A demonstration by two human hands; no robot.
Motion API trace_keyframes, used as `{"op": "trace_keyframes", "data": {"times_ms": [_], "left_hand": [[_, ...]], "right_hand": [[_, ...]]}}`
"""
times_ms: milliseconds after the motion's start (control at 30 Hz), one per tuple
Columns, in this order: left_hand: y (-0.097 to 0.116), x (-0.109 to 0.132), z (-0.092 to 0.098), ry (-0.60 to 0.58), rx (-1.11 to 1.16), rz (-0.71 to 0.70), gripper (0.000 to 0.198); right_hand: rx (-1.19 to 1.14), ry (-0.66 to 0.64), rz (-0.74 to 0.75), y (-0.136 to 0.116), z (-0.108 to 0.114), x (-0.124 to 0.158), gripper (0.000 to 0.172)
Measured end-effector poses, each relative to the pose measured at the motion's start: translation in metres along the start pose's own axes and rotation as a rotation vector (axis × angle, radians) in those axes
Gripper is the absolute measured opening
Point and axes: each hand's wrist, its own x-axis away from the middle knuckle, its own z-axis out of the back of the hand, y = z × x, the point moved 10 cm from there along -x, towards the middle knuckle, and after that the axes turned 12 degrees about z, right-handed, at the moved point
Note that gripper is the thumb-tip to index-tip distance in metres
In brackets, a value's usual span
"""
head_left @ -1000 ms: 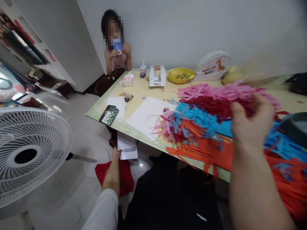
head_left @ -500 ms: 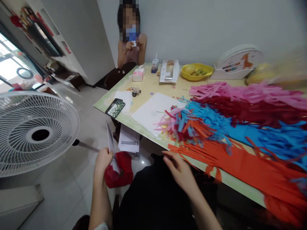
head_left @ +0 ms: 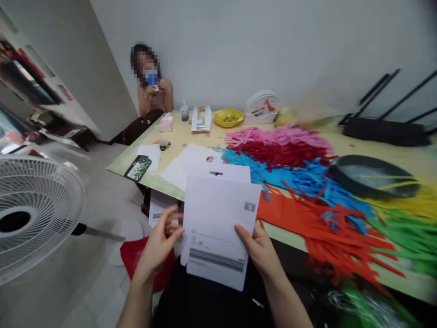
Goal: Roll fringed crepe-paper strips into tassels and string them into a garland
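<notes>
My right hand [head_left: 261,248] grips the right edge of a small stack of white printed cards [head_left: 218,214], thumb on the front. The front card bears a grey box with a "1" and a dark striped band near its bottom; another card behind has a small dark slot at its top. My left hand [head_left: 160,241] is just left of the stack, its fingers bent and apart, with nothing visible in them. Beyond the cards, white paper [head_left: 177,166] lies on the table. Orange fringed strips [head_left: 283,207] lie right of the stack.
The patterned table [head_left: 119,166] carries a phone [head_left: 138,167], a yellow fruit bowl [head_left: 228,118], pink, dark red and blue fringes [head_left: 307,180], a dark round pan [head_left: 373,175] and a router [head_left: 385,130]. A fan [head_left: 37,214] stands left; a person [head_left: 155,98] sits at the far end.
The white cards have come up from low on the left to in front of me, now in my right hand. My left hand has let go. The view has turned right.
</notes>
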Motion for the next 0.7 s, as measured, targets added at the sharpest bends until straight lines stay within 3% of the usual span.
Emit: {"op": "trace_keyframes", "data": {"times_ms": [67, 100, 167, 267, 467, 700], "left_hand": [[0.023, -0.021, -0.008, 0.180, 0.057, -0.119, 0.052], [0.038, -0.027, -0.017, 0.217, 0.021, -0.185, 0.051], [0.066, -0.037, -0.036, 0.229, -0.107, -0.276, 0.040], [0.085, -0.047, -0.053, 0.231, -0.243, -0.245, 0.030], [0.075, -0.055, -0.044, 0.303, -0.193, -0.110, 0.023], [0.059, -0.059, -0.048, -0.023, 0.139, -0.075, 0.043]], "right_hand": [[0.104, -0.004, 0.035, -0.011, 0.019, 0.007, 0.046], [0.134, -0.005, 0.045, -0.014, 0.024, 0.011, 0.048], [0.169, 0.014, 0.059, -0.016, 0.031, 0.018, 0.050], [0.201, 0.049, 0.067, -0.012, 0.038, 0.023, 0.051], [0.276, 0.088, 0.114, -0.011, 0.049, 0.014, 0.057], [0.222, 0.056, 0.043, -0.003, 0.044, 0.013, 0.059]]}}
